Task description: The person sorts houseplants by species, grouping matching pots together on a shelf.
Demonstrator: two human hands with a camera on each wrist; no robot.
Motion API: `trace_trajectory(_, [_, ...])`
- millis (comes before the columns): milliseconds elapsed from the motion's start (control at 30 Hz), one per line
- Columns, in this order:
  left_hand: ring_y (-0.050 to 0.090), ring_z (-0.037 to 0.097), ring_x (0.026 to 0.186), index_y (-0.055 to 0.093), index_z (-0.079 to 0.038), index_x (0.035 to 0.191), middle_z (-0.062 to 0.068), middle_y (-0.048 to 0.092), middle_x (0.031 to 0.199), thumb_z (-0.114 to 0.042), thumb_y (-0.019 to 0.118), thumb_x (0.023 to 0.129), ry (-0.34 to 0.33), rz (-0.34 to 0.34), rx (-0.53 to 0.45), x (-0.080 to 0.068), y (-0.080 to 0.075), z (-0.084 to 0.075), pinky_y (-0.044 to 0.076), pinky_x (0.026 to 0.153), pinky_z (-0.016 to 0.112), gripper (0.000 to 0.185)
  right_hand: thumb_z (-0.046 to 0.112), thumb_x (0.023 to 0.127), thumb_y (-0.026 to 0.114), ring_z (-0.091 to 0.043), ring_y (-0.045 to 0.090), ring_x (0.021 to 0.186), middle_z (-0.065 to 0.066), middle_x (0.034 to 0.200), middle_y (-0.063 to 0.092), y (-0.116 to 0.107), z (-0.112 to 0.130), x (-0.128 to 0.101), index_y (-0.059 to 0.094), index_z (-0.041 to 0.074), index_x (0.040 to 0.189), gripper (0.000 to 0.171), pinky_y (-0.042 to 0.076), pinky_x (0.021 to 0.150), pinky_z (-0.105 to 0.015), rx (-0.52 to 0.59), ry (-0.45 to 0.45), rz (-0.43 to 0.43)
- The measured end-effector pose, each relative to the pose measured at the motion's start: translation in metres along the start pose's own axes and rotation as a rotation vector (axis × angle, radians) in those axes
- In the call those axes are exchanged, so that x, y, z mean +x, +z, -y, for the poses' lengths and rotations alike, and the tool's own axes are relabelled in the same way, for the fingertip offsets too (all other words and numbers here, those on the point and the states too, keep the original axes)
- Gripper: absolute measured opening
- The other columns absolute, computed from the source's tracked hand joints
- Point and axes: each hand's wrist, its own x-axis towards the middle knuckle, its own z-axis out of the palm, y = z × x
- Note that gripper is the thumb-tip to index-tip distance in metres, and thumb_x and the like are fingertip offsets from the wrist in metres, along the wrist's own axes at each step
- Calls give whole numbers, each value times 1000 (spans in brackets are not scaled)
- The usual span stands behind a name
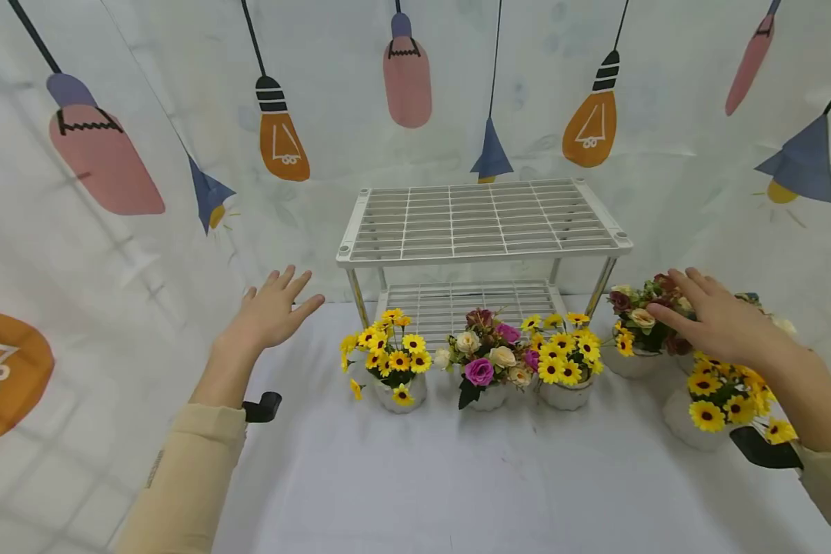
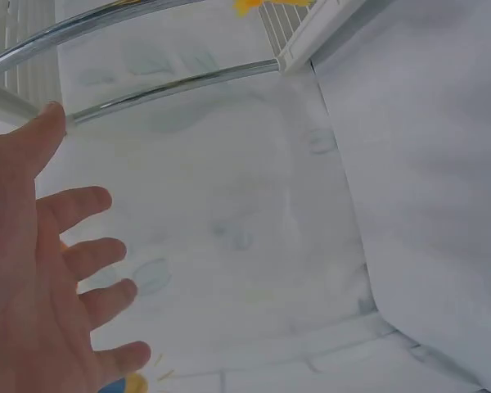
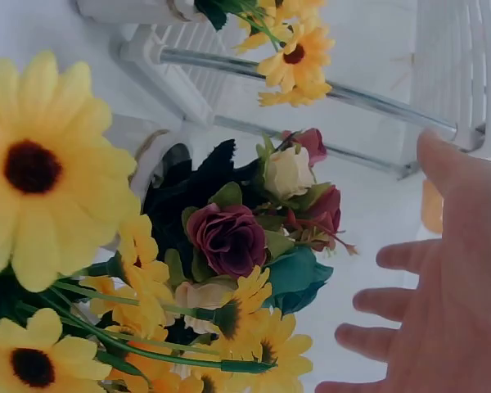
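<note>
A white two-tier wire rack [image 1: 481, 221] stands at the back of a white-covered table [image 1: 457, 477]. In front of it sit small white pots of artificial flowers: yellow daisies [image 1: 390, 358], mixed roses [image 1: 485, 362] and more yellow daisies [image 1: 564, 354]. At the right stand a dark-rose pot [image 1: 637, 327] and another yellow daisy pot [image 1: 720, 392]. My left hand [image 1: 273, 312] hovers open to the left of the rack, holding nothing. My right hand [image 1: 716, 319] hovers open just above the dark-rose pot [image 3: 254, 229]. In the left wrist view my left hand [image 2: 41, 286] has spread fingers near the rack's chrome legs [image 2: 147, 90].
A white cloth printed with light bulbs [image 1: 284, 138] hangs behind and to both sides, closing in the table. The rack's lower shelf [image 1: 467, 302] carries nothing. Bare tabletop lies in front of the pots.
</note>
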Motion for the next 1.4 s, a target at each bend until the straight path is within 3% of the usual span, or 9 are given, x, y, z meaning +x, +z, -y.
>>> trace_trajectory(133, [10, 52, 150, 23, -6, 164, 30, 13, 165, -65, 30, 106, 11, -35, -31, -3, -1, -1, 9, 113, 76, 83, 56, 108, 40, -66, 13, 140, -45, 156, 9, 0, 4, -1, 12, -10, 160, 88, 18, 102, -83, -4, -11, -38])
trace_trajectory(267, [20, 51, 148, 27, -4, 162, 29, 22, 163, -60, 33, 108, 57, -81, -153, -4, -2, -6, 18, 115, 71, 78, 50, 110, 42, -67, 17, 138, -46, 155, 14, 1, 6, -7, 21, -13, 156, 81, 20, 104, -81, 23, -33, -94])
trace_trajectory(400, [34, 48, 143, 34, -2, 159, 26, 35, 159, -57, 37, 109, 81, -137, -331, -4, -3, -14, 30, 113, 66, 74, 44, 111, 44, -67, 22, 136, -45, 153, 22, 5, 7, -16, 28, -14, 154, 74, 21, 105, -79, 62, -31, -187])
trace_trajectory(567, [49, 42, 132, 44, -8, 155, 20, 49, 148, -57, 41, 107, 29, -214, -558, -6, -3, -25, 43, 103, 63, 69, 39, 111, 47, -66, 31, 129, -44, 145, 34, 16, 12, -28, 39, -14, 146, 64, 25, 102, -79, 93, -21, -347])
trace_trajectory(800, [50, 39, 132, 40, -3, 156, 21, 49, 145, -49, 51, 107, 14, -226, -1016, -1, -10, -47, 42, 111, 52, 67, 31, 108, 53, -62, 36, 127, -41, 141, 41, 36, 18, -50, 46, -12, 142, 55, 28, 102, -78, 141, -12, -556])
trace_trajectory(933, [50, 36, 133, 37, -3, 157, 19, 48, 145, -47, 54, 106, -12, -215, -1200, 3, -13, -56, 41, 112, 50, 69, 23, 106, 56, -62, 40, 123, -41, 134, 46, 46, 16, -63, 51, -13, 137, 47, 29, 102, -78, 163, -10, -700])
trace_trajectory(1067, [54, 31, 128, 39, -3, 156, 13, 51, 140, -43, 56, 106, -35, -217, -1287, 7, -15, -62, 41, 113, 50, 67, 19, 104, 56, -58, 43, 121, -40, 132, 49, 56, 15, -74, 54, -15, 131, 43, 31, 108, -73, 176, 22, -815])
trace_trajectory(1267, [58, 25, 118, 47, 0, 151, 5, 60, 127, -35, 62, 105, -37, -186, -1392, 11, -16, -66, 41, 112, 51, 60, 14, 101, 56, -54, 45, 122, -35, 132, 50, 75, 9, -89, 53, -16, 127, 40, 30, 111, -35, 211, 81, -953])
trace_trajectory(1400, [59, 23, 114, 46, 1, 152, 5, 61, 125, -29, 64, 104, -40, -170, -1408, 14, -17, -68, 43, 111, 48, 59, 14, 101, 55, -52, 42, 129, -34, 140, 44, 87, 5, -95, 49, -16, 133, 45, 29, 112, -38, 236, 147, -987])
